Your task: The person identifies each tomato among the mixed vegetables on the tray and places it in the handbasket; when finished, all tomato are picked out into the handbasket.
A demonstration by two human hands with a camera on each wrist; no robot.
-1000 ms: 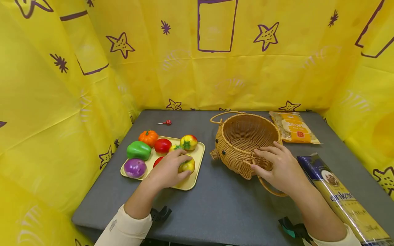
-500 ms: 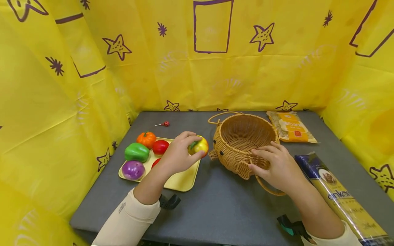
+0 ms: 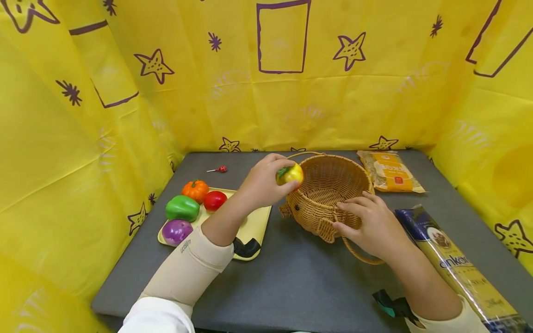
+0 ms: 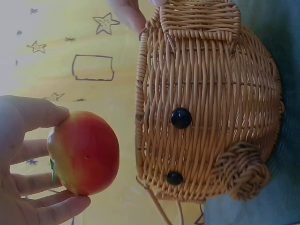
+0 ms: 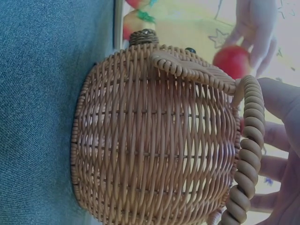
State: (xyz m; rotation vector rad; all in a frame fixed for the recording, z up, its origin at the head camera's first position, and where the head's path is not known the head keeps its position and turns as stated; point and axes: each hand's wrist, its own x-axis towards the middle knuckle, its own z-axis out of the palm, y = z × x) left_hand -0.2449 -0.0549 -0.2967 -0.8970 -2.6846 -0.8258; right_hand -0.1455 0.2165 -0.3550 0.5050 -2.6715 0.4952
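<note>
My left hand [image 3: 266, 184] grips a yellow-and-red toy fruit [image 3: 293, 174] with a green leafy top, held up near the animal-faced wicker basket [image 3: 310, 213]. In the left wrist view the fruit [image 4: 86, 152] shows its red side, apart from the basket's rim, with thumb and fingers round it. My right hand [image 3: 372, 226] holds the near right rim of the basket, thumb outside and fingers over the edge. In the right wrist view the basket's handle [image 5: 251, 136] crosses in front of that hand. The inside of the basket shows bare weave in the head view.
The cream tray [image 3: 261, 219] at left bears a toy pumpkin [image 3: 195, 190], green pepper [image 3: 182, 208], red toy tomato [image 3: 215, 201] and purple toy vegetable [image 3: 176, 231]; my forearm covers part of it. A lollipop [image 3: 222, 169] lies behind. An orange-labelled food bag [image 3: 391, 171] and long pasta packet [image 3: 454, 263] lie right.
My left hand has lifted the toy fruit off the tray and carried it right and away from me, up to the basket's near left rim. My right hand stays at the rim.
</note>
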